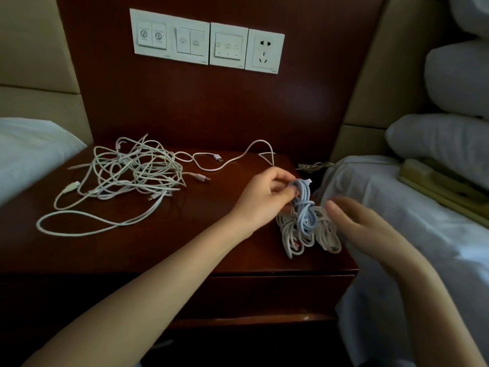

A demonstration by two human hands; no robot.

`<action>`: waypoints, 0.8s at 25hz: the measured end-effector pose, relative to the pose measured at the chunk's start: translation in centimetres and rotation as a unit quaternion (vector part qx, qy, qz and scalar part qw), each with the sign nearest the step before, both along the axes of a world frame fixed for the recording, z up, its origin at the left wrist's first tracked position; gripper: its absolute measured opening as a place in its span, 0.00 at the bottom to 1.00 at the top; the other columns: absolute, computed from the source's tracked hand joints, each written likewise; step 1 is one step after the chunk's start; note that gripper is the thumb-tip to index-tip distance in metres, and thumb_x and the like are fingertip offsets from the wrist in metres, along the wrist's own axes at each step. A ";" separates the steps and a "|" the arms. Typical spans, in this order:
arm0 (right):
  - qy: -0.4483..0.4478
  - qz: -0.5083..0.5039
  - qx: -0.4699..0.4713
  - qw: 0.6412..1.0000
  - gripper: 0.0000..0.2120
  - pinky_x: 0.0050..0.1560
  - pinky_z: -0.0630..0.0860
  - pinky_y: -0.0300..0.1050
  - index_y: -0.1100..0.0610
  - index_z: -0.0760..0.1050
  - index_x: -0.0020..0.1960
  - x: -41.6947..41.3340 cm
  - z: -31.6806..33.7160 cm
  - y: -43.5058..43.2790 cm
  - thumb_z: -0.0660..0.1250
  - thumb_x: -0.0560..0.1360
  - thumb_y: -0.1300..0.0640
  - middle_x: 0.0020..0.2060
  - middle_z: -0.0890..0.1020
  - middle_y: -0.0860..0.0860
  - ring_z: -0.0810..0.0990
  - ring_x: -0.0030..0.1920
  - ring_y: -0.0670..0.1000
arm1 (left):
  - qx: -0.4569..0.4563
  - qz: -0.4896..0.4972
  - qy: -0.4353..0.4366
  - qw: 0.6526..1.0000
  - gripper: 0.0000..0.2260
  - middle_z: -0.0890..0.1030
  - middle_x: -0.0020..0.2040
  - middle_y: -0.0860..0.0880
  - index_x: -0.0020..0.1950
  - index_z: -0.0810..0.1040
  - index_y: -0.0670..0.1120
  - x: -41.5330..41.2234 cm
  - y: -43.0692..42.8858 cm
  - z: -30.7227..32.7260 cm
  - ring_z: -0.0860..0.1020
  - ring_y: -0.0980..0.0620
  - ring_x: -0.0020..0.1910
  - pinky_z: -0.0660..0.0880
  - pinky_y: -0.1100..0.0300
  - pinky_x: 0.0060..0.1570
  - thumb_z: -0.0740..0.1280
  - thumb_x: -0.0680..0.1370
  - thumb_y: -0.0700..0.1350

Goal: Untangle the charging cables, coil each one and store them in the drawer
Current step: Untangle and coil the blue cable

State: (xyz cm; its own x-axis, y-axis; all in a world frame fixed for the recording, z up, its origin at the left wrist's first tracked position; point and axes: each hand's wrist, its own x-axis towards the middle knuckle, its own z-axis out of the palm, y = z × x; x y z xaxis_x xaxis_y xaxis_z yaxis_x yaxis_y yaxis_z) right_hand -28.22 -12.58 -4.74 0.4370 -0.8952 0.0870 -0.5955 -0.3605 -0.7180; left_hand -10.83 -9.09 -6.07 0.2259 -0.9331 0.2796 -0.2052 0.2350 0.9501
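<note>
My left hand [266,200] pinches the coiled blue cable [304,210] against the white coils [293,235], apparently grouping finished work apart from the tangle [132,173]; my right hand [354,223] is released.

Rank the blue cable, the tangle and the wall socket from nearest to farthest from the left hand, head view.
1. blue cable: gripped in the left hand, at the right of the nightstand.
2. tangle: on the nightstand's left side.
3. wall socket: up on the back panel.
</note>
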 end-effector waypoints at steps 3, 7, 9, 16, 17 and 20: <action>-0.014 0.037 0.049 0.998 0.20 0.59 0.69 0.39 0.53 0.68 0.68 0.3 -1.1 0.3 0.58 0.78 0.47 0.59 0.77 0.49 0.74 0.57 0.44 | 0.012 0.044 -0.098 0.994 0.04 0.83 0.50 0.49 0.52 0.77 0.47 -0.7 -0.9 -1.3 0.80 0.54 0.50 0.77 0.53 0.54 0.66 0.78 0.43; -0.081 0.070 0.081 0.991 0.11 0.50 0.71 0.30 0.45 0.67 0.60 0.4 -1.5 0.2 0.60 0.78 0.51 0.54 0.77 0.44 0.76 0.48 0.35 | 0.093 0.004 -0.095 0.991 0.09 0.81 0.51 0.48 0.55 0.78 0.45 -1.4 -1.6 -1.7 0.79 0.52 0.52 0.75 0.52 0.57 0.63 0.79 0.48; -0.101 0.078 0.088 0.988 0.21 0.54 0.68 0.31 0.46 0.62 0.70 0.1 -1.8 0.0 0.59 0.78 0.49 0.59 0.72 0.43 0.73 0.55 0.37 | 0.121 -0.015 -0.118 0.985 0.09 0.80 0.51 0.48 0.55 0.77 0.46 -1.6 -1.7 -2.0 0.79 0.51 0.52 0.75 0.51 0.56 0.61 0.80 0.49; -0.156 0.090 -0.030 0.983 0.15 0.64 0.68 0.35 0.40 0.68 0.63 0.6 -2.0 -0.5 0.61 0.78 0.52 0.61 0.75 0.42 0.72 0.62 0.37 | 0.109 -0.009 -0.064 0.992 0.11 0.78 0.49 0.51 0.54 0.76 0.46 -1.3 -1.5 -1.6 0.76 0.55 0.51 0.72 0.58 0.53 0.57 0.82 0.48; -0.149 0.093 -0.055 0.983 0.14 0.65 0.67 0.33 0.40 0.69 0.62 0.7 -2.0 -0.5 0.61 0.78 0.52 0.61 0.75 0.42 0.71 0.63 0.37 | 0.105 -0.016 -0.064 0.992 0.11 0.79 0.50 0.50 0.54 0.76 0.47 -1.3 -1.6 -1.8 0.76 0.54 0.52 0.72 0.57 0.55 0.56 0.82 0.49; -0.085 0.106 -0.147 0.980 0.14 0.66 0.66 0.37 0.47 0.73 0.64 1.5 -2.1 -0.4 0.62 0.78 0.51 0.61 0.77 0.45 0.71 0.63 0.40 | 0.096 -0.029 -0.072 0.992 0.09 0.79 0.53 0.49 0.52 0.76 0.50 -1.2 -1.3 -1.9 0.76 0.55 0.54 0.71 0.57 0.57 0.57 0.82 0.49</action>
State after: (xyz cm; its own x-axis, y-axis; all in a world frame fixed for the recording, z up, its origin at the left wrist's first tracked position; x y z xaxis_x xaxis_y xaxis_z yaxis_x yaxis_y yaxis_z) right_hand -26.73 -12.94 -6.79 0.5677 -0.7110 0.4149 -0.3662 -0.6695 -0.6462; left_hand -12.01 -10.42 -8.00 0.1404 -0.9827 0.1207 -0.3342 0.0677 0.9401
